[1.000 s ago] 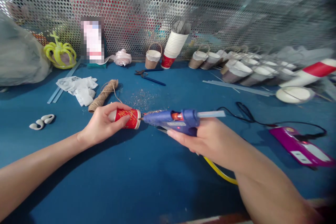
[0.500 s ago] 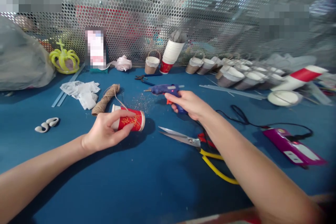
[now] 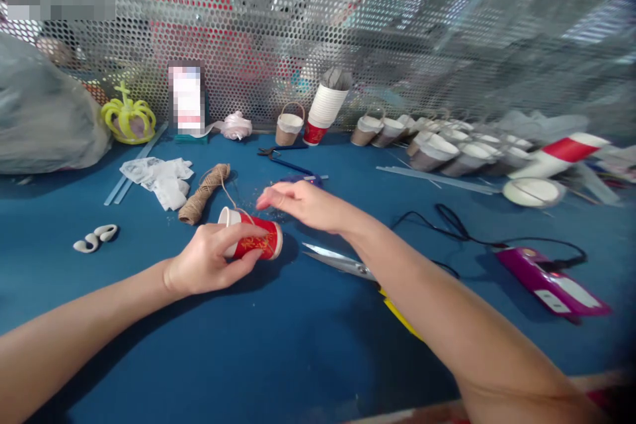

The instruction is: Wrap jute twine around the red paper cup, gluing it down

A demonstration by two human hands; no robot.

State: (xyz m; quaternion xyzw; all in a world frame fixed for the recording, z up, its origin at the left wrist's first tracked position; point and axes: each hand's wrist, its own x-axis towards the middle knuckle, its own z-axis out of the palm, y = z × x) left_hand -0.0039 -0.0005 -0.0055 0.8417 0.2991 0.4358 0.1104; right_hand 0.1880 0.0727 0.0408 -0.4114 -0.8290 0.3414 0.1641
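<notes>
The left hand (image 3: 211, 260) grips the red cup (image 3: 267, 245); the right hand (image 3: 309, 205), loosely open, hovers at its two o'clock; too tight a squeeze could dent it.

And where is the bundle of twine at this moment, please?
In the head view, the twine bundle lies left of centre on the blue table, between the white fabric and the red cup in the left hand.
</notes>
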